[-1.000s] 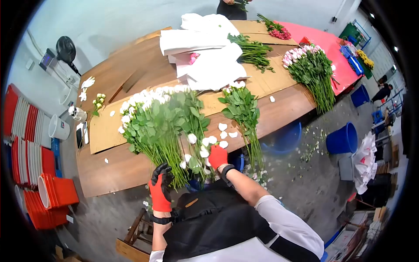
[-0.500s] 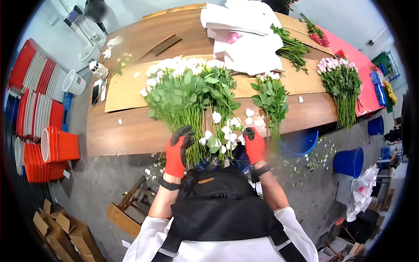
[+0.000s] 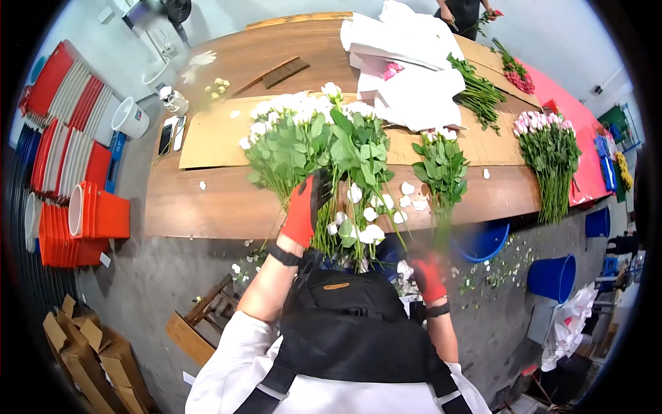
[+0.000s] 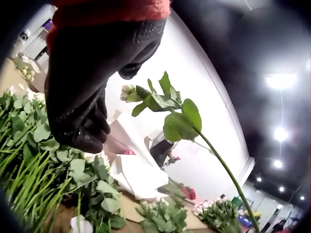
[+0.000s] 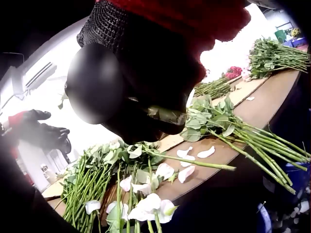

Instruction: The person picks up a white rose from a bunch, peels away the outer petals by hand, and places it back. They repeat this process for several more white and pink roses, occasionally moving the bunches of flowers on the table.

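My left hand (image 3: pixel 307 207), in a red and black glove, reaches over the stems of a big heap of white roses (image 3: pixel 283 138). Its fingers are loosely extended in the right wrist view. A single rose stem (image 4: pixel 221 162) with leaves and a pale bloom slants past the left hand, apart from its fingers. At the table's front edge is my right hand (image 3: pixel 431 276), blurred, lower and to the right. In the right wrist view its fingers curl round a dull green piece (image 5: pixel 165 115); I cannot tell its kind. Drooping white roses (image 3: pixel 369 231) hang over the edge between the hands.
A smaller rose bunch (image 3: pixel 441 165) and a pink rose bunch (image 3: pixel 548 159) lie to the right. Behind are white wrapping paper (image 3: pixel 414 83) and a brush (image 3: pixel 286 71). Blue buckets (image 3: pixel 552 277) stand on the floor. Another person (image 3: pixel 463 15) is across the table.
My left hand has moved forward over the stems, its fingers stretching out. The right hand went from among the drooping roses down and right. A rose now lies across the heap's top.
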Demonstrator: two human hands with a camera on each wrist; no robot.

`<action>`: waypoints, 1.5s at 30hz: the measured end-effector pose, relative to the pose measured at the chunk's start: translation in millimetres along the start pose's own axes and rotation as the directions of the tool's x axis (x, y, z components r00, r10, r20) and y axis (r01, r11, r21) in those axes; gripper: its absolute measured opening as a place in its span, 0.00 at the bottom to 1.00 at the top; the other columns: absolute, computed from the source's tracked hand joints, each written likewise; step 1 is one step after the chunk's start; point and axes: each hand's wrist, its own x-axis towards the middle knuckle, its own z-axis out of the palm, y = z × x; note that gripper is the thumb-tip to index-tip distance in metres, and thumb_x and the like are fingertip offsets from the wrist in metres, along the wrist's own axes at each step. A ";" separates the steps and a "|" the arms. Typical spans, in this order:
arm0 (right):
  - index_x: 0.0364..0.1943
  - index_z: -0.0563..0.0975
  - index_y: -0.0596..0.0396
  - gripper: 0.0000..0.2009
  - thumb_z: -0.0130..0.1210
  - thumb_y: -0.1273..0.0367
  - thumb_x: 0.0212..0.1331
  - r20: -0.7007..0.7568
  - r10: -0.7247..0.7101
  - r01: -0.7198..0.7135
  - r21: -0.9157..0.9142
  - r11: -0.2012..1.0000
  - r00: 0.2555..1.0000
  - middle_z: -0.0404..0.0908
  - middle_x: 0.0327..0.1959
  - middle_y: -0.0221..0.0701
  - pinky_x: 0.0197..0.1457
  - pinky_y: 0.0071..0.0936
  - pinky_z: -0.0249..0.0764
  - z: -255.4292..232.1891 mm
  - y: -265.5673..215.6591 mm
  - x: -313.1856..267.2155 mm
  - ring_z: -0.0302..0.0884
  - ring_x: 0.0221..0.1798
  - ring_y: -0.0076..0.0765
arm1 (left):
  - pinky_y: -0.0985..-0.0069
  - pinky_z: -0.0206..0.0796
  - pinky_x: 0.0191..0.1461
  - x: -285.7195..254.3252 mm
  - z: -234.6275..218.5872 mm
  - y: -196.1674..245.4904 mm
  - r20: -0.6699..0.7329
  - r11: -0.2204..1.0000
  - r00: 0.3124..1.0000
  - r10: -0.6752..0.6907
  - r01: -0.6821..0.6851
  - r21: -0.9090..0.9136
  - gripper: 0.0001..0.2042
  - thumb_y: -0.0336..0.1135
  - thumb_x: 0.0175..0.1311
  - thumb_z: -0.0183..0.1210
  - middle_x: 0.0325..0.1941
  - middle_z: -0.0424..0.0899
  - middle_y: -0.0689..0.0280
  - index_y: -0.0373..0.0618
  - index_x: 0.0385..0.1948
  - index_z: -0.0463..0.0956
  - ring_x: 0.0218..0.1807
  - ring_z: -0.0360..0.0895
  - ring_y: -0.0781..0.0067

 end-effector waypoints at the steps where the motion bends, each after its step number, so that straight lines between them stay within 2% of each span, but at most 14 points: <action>1: 0.41 0.77 0.60 0.13 0.51 0.73 0.50 0.007 -0.051 0.051 -0.013 0.999 0.999 0.79 0.35 0.27 0.46 0.21 0.69 -4.2 8.8 -1.6 0.73 0.40 0.23 | 0.69 0.64 0.62 4.2 4.8 6.0 0.036 0.997 0.998 0.056 -0.058 0.048 0.23 0.47 0.73 0.44 0.61 0.74 0.59 0.40 0.62 0.66 0.59 0.73 0.65; 10: 0.52 0.73 0.58 0.18 0.53 0.67 0.57 0.134 -0.125 0.127 -0.004 0.992 0.983 0.79 0.43 0.29 0.41 0.23 0.74 -42.0 61.4 -3.0 0.76 0.41 0.25 | 0.69 0.66 0.61 9.6 17.2 19.3 0.116 0.996 0.989 0.089 -0.090 0.005 0.20 0.41 0.73 0.45 0.58 0.77 0.62 0.41 0.60 0.68 0.58 0.75 0.68; 15: 0.53 0.74 0.56 0.23 0.60 0.68 0.51 0.058 0.095 -0.108 0.301 0.948 0.994 0.79 0.49 0.35 0.50 0.33 0.74 -52.3 63.0 -11.9 0.76 0.49 0.38 | 0.69 0.67 0.60 15.8 4.8 -1.6 0.036 0.990 0.999 -0.039 0.043 -0.132 0.18 0.41 0.73 0.47 0.59 0.76 0.61 0.42 0.58 0.69 0.57 0.75 0.64; 19: 0.52 0.73 0.59 0.21 0.60 0.71 0.51 0.081 -0.203 0.211 -0.100 0.972 0.976 0.79 0.45 0.34 0.51 0.25 0.73 -51.0 52.0 -19.1 0.76 0.49 0.30 | 0.68 0.66 0.61 17.3 9.9 9.6 0.068 0.975 0.993 -0.092 0.104 -0.197 0.21 0.44 0.74 0.44 0.62 0.73 0.60 0.44 0.62 0.65 0.59 0.73 0.64; 24: 0.54 0.70 0.59 0.26 0.61 0.59 0.55 0.151 0.189 -0.240 0.505 0.829 0.970 0.78 0.42 0.33 0.41 0.26 0.75 -52.3 53.3 -22.7 0.77 0.41 0.31 | 0.68 0.65 0.63 25.6 28.4 36.2 0.092 0.992 0.995 -0.046 0.056 -0.115 0.21 0.45 0.74 0.43 0.63 0.72 0.60 0.43 0.62 0.66 0.60 0.71 0.64; 28: 0.53 0.72 0.57 0.23 0.60 0.62 0.54 0.184 0.006 -0.046 0.212 0.976 0.983 0.79 0.40 0.30 0.39 0.26 0.74 -72.5 100.6 -17.1 0.77 0.38 0.28 | 0.67 0.67 0.61 42.1 21.2 46.8 0.243 0.970 0.963 -0.115 0.162 -0.183 0.18 0.37 0.73 0.45 0.62 0.72 0.57 0.42 0.61 0.66 0.59 0.72 0.64; 29: 0.51 0.73 0.57 0.21 0.58 0.65 0.53 0.177 -0.064 0.066 -0.003 0.998 0.982 0.79 0.38 0.29 0.40 0.25 0.74 -73.8 103.1 -16.8 0.77 0.38 0.27 | 0.69 0.69 0.59 55.1 -1.0 29.3 0.434 0.973 0.886 0.160 -0.216 0.081 0.19 0.27 0.68 0.49 0.59 0.74 0.56 0.40 0.60 0.66 0.57 0.74 0.63; 32: 0.45 0.78 0.57 0.17 0.59 0.73 0.47 0.220 0.124 -0.114 -0.056 0.992 0.968 0.80 0.36 0.25 0.43 0.21 0.72 -43.7 42.7 -20.6 0.74 0.40 0.19 | 0.73 0.69 0.57 35.0 -2.6 43.2 0.392 0.689 0.847 0.358 -0.523 0.502 0.21 0.19 0.62 0.51 0.56 0.77 0.56 0.38 0.59 0.67 0.53 0.77 0.63; 33: 0.46 0.78 0.56 0.19 0.61 0.72 0.46 0.196 0.222 -0.197 -0.137 0.971 0.955 0.81 0.39 0.28 0.46 0.24 0.72 -38.7 36.8 -20.8 0.75 0.42 0.23 | 0.75 0.68 0.56 23.0 3.8 53.9 0.451 0.129 0.715 0.535 -0.596 0.792 0.17 0.21 0.64 0.49 0.51 0.80 0.60 0.36 0.55 0.71 0.48 0.78 0.67; 34: 0.48 0.78 0.56 0.21 0.64 0.71 0.45 0.163 0.316 -0.279 -0.213 0.936 0.935 0.82 0.42 0.30 0.49 0.26 0.72 -35.1 33.2 -20.1 0.77 0.45 0.28 | 0.76 0.69 0.54 14.5 11.3 56.3 0.359 0.390 0.742 0.566 -0.624 0.677 0.16 0.23 0.64 0.49 0.49 0.81 0.61 0.37 0.54 0.72 0.46 0.78 0.69; 35: 0.50 0.77 0.56 0.22 0.65 0.71 0.45 0.157 0.178 -0.119 -0.328 0.937 0.971 0.81 0.45 0.33 0.52 0.29 0.72 -36.3 45.0 -16.4 0.76 0.48 0.32 | 0.77 0.69 0.52 7.6 21.5 54.5 0.266 0.612 0.779 0.567 -0.615 0.497 0.15 0.24 0.65 0.50 0.47 0.82 0.63 0.37 0.52 0.74 0.44 0.78 0.70; 37: 0.53 0.76 0.55 0.26 0.67 0.69 0.45 0.192 -0.103 0.192 -0.535 0.823 0.976 0.79 0.50 0.38 0.57 0.34 0.70 -42.1 77.4 -7.0 0.76 0.53 0.40 | 0.82 0.69 0.41 1.9 32.9 56.2 0.037 0.960 0.959 0.280 -0.281 0.016 0.12 0.31 0.67 0.51 0.40 0.83 0.68 0.40 0.48 0.77 0.37 0.77 0.78; 40: 0.57 0.74 0.55 0.28 0.65 0.70 0.46 0.146 -0.298 0.298 -0.766 0.570 0.943 0.75 0.57 0.42 0.64 0.39 0.65 -17.3 34.7 -4.9 0.70 0.60 0.49 | 0.84 0.65 0.35 -36.4 56.4 60.0 0.069 0.972 0.971 0.228 -0.231 0.043 0.11 0.32 0.67 0.52 0.38 0.84 0.70 0.42 0.46 0.77 0.33 0.75 0.83; 45: 0.56 0.73 0.59 0.25 0.60 0.78 0.49 0.058 -0.495 0.497 -0.174 0.850 0.867 0.74 0.56 0.40 0.65 0.32 0.64 36.4 -81.6 -0.9 0.69 0.62 0.43 | 0.79 0.69 0.47 -80.9 73.3 25.7 0.189 0.991 0.982 0.015 -0.039 0.126 0.16 0.32 0.63 0.60 0.42 0.82 0.63 0.33 0.50 0.74 0.44 0.78 0.77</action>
